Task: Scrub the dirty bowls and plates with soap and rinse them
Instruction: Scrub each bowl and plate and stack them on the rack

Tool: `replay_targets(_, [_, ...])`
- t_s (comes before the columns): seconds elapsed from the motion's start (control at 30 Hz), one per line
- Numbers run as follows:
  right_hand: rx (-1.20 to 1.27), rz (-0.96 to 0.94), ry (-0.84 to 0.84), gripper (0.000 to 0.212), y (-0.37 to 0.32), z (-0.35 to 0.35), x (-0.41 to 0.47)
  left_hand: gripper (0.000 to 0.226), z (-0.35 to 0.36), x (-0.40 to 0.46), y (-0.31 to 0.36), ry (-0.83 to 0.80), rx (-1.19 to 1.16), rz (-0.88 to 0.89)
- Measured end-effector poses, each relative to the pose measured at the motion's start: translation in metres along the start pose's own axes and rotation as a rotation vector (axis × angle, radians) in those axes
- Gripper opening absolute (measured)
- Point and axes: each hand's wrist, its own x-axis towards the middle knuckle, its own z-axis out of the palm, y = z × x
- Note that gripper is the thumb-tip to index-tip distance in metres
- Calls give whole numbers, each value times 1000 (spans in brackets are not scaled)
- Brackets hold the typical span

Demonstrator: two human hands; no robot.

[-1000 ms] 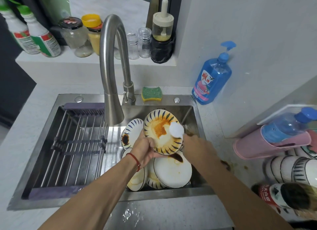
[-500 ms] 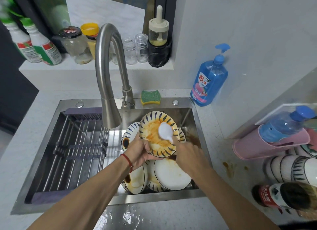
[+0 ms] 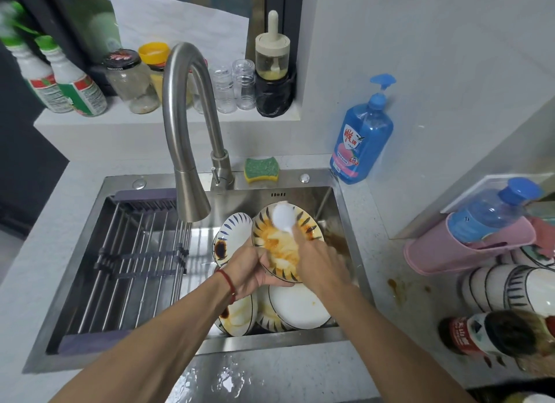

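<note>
right hand [image 3: 322, 263] motion-blurred, spray bottles [image 3: 45, 81] blurred at left edge

The faucet [image 3: 186, 150] arched over the sink [image 3: 345, 210], its spout hanging just left of the hands. Stacked plates [image 3: 295, 308] crowded the right basin floor, while the drying rack [image 3: 135, 261] spanned the left half. Behind, a sponge [image 3: 260, 169] and soap bottle [image 3: 362, 144] lined the rim.

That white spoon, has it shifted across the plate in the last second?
Yes. The white spoon has slid from the right side of the plate to its far rim, nearer the sink's back wall.
</note>
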Motion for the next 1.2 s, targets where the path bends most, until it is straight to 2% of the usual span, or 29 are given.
replay_targets(0.07, [-89, 133, 11, 64, 5, -3, 6, 88, 0, 1, -1, -19, -7, -3])
replay_targets(0.13, [-36, 150, 4, 62, -8, -3, 4, 85, 5, 3, -1, -24, -15, -5])
replay_targets(0.27, [149, -96, -63, 68, -17, -2, 1, 72, 9, 4, 1, -4, -33, 25])
replay_targets(0.37, [-4, -10, 3, 71, 10, -9, 11, 81, 6, 1, 2, -96, -57, 12])
replay_targets(0.43, [-44, 30, 19, 67, 15, -14, 13, 79, 7, 0, 3, -124, -60, -7])
replay_targets(0.53, [96, -111, -63, 69, 1, -13, 6, 70, 9, 4, 6, -142, -88, -18])
replay_targets(0.63, [88, -228, -159, 69, 5, -16, 3, 51, 2, 3, 12, -184, -174, -11])
replay_targets(0.77, [11, -285, -281, 60, 27, -27, -3, 47, -6, 4, 13, -82, -331, 27])
replay_targets(0.87, [-138, -309, -348, 55, 52, -33, -12, 58, -8, 5, 12, -11, -266, 50])
replay_targets(0.93, [-206, -243, -301, 56, 67, -38, -3, 73, -4, 5, 12, 29, -175, 66])
replay_targets(1.03, [-197, -151, -198, 63, 61, -32, -1, 73, 5, 5, 15, 92, -103, 106])
replay_targets(1.13, [-182, -204, -257, 65, 51, -20, -18, 75, 4, 5, 21, 130, -53, 137])
replay_targets(1.2, [-227, -171, -233, 59, 53, -20, -14, 77, 5, 1, 21, 122, 2, 131])
